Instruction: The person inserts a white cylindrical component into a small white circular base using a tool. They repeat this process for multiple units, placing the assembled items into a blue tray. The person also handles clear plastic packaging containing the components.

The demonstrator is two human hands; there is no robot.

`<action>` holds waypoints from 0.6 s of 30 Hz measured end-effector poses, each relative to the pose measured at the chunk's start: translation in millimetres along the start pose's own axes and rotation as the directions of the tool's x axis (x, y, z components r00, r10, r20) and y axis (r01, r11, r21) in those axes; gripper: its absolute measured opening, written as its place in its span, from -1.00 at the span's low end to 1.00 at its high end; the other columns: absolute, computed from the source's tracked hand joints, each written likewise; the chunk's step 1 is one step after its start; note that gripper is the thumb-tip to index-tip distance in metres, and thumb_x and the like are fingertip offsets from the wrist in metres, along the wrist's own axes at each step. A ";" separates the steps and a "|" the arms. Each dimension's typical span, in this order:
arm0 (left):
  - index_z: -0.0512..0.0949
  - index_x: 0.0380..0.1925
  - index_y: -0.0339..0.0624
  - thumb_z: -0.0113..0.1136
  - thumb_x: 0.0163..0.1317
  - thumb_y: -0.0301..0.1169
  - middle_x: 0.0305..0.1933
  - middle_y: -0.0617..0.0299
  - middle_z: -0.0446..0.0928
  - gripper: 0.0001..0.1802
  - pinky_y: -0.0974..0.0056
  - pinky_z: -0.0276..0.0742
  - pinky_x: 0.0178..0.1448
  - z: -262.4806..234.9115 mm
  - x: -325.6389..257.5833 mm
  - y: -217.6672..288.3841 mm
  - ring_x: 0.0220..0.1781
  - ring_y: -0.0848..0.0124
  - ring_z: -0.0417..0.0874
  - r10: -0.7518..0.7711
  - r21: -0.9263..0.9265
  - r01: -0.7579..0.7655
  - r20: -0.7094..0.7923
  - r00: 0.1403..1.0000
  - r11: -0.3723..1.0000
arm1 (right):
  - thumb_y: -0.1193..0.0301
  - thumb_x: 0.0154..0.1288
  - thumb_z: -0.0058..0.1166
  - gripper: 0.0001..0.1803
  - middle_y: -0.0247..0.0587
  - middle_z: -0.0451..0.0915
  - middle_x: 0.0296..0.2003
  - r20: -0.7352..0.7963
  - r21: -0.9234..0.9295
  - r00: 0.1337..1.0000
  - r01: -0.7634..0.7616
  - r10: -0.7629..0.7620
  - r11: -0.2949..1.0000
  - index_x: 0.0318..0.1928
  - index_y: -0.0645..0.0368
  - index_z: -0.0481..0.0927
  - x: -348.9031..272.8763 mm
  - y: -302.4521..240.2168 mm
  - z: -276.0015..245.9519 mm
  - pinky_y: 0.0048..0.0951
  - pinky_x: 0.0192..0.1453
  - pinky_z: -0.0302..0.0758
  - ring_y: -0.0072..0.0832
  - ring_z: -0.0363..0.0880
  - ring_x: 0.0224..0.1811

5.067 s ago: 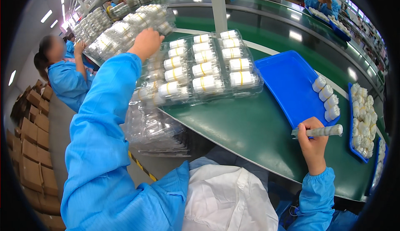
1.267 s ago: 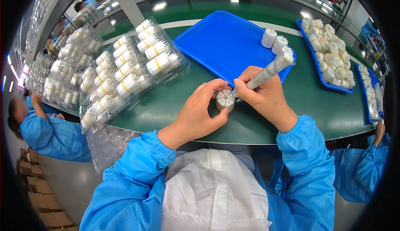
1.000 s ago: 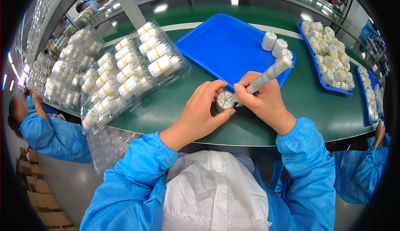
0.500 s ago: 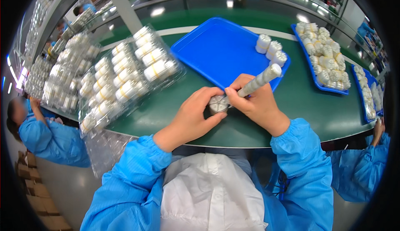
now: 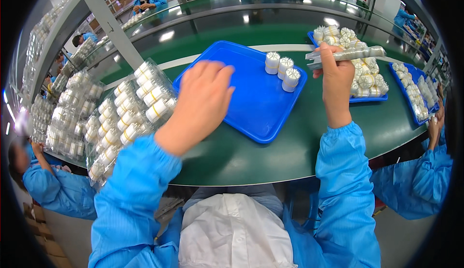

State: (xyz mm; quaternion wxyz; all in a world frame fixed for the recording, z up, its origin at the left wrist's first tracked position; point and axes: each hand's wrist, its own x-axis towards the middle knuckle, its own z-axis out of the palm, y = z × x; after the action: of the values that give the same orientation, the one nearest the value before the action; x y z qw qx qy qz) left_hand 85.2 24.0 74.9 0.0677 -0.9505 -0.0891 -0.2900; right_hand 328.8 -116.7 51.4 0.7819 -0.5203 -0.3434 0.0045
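White cylinders (image 5: 282,67), three, stood upper centre on the blue tray (image 5: 251,108); the left hand (image 5: 203,99), now released, hovered empty, while the right hand (image 5: 336,72) gripped a clear tube (image 5: 348,54).

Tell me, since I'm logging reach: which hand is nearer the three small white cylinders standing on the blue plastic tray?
Right. The right hand, gripping a silvery tube, is just right of the white cylinders; the left hand hovers further left, over the blue tray.

Bright, even overhead light; white glare patches streak the glossy green surface (image 5: 232,157). Fisheye bending curves straight edges, black corners vignette the frame, and the left hand (image 5: 203,99) is slightly motion-blurred.
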 end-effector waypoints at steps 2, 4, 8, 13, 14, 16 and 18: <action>0.47 0.16 -0.32 0.29 0.20 -0.48 0.13 -0.09 0.54 -0.51 0.00 0.46 0.28 31.9 44.6 -7.6 0.19 -0.08 0.53 0.035 -0.020 -0.033 0.106 0.994 0.999 | 0.31 0.43 0.20 -0.73 -0.37 0.57 -0.55 0.034 -0.022 0.999 -0.033 0.034 0.999 -0.34 0.27 0.63 -4.2 4.4 5.4 -0.59 -0.52 0.41 -0.69 0.48 -0.59; 0.42 0.23 -0.35 0.23 0.25 -0.48 0.22 -0.16 0.49 -0.47 0.00 0.46 0.33 72.2 79.3 -12.5 0.25 -0.12 0.51 0.005 -0.092 0.012 0.186 0.983 0.996 | 0.33 0.41 0.22 -0.74 -0.38 0.56 -0.56 0.095 -0.061 0.994 -0.044 0.049 0.997 -0.36 0.27 0.62 -12.0 5.0 13.3 -0.58 -0.53 0.37 -0.70 0.46 -0.59; 0.32 0.32 -0.38 0.16 0.31 -0.45 0.29 -0.25 0.42 -0.42 -0.01 0.45 0.37 139.2 114.6 -12.8 0.27 -0.15 0.51 -0.080 -0.296 0.195 0.360 0.930 0.935 | 0.39 0.38 0.23 -0.78 -0.44 0.53 -0.56 0.173 -0.184 0.983 -0.023 0.056 0.983 -0.38 0.28 0.63 -27.4 3.0 22.5 -0.59 -0.50 0.33 -0.76 0.40 -0.55; 0.51 0.18 -0.31 0.26 0.22 -0.27 0.09 -0.18 0.56 -0.45 0.00 0.51 0.26 108.6 100.4 -18.0 0.16 -0.10 0.59 -0.144 -0.305 0.235 0.292 0.945 0.923 | 0.42 0.39 0.23 -0.81 -0.47 0.54 -0.55 0.289 -0.108 0.953 -0.060 0.089 0.992 -0.36 0.28 0.65 -40.3 2.2 30.8 -0.61 -0.46 0.31 -0.77 0.40 -0.51; 0.59 0.06 -0.28 0.29 0.16 -0.21 0.03 -0.15 0.59 -0.49 0.02 0.53 0.23 94.8 93.2 -19.3 0.13 -0.08 0.60 -0.218 -0.313 0.283 0.228 0.949 0.907 | 0.42 0.39 0.23 -0.81 -0.47 0.54 -0.55 0.302 -0.096 0.948 -0.076 0.102 0.992 -0.35 0.27 0.65 -42.8 2.8 32.5 -0.61 -0.47 0.31 -0.77 0.39 -0.52; 0.59 0.02 -0.29 0.31 0.14 -0.21 0.01 -0.10 0.60 -0.50 0.05 0.55 0.19 48.2 72.6 -14.8 0.07 -0.03 0.63 -0.258 -0.362 0.284 0.119 0.959 0.888 | 0.42 0.39 0.23 -0.82 -0.46 0.54 -0.55 0.335 -0.079 0.932 -0.119 0.138 0.990 -0.35 0.26 0.65 -52.1 0.5 33.9 -0.60 -0.47 0.32 -0.76 0.40 -0.53; 0.56 0.00 -0.29 0.39 0.11 -0.29 -0.05 0.01 0.58 -0.53 0.17 0.59 0.05 5.5 40.6 -1.6 -0.04 0.13 0.64 -0.231 -0.419 0.246 0.088 0.969 0.874 | 0.42 0.39 0.24 -0.83 -0.46 0.54 -0.55 0.372 -0.070 0.912 -0.157 0.172 0.985 -0.35 0.24 0.65 -59.8 -7.4 37.4 -0.60 -0.47 0.35 -0.74 0.43 -0.55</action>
State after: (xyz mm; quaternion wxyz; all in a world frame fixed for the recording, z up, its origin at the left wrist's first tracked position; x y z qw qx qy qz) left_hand 121.0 31.9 93.4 -0.1796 -0.9288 -0.1412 -0.2917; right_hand 260.3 -111.5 34.0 0.6881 -0.5517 -0.4421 0.1635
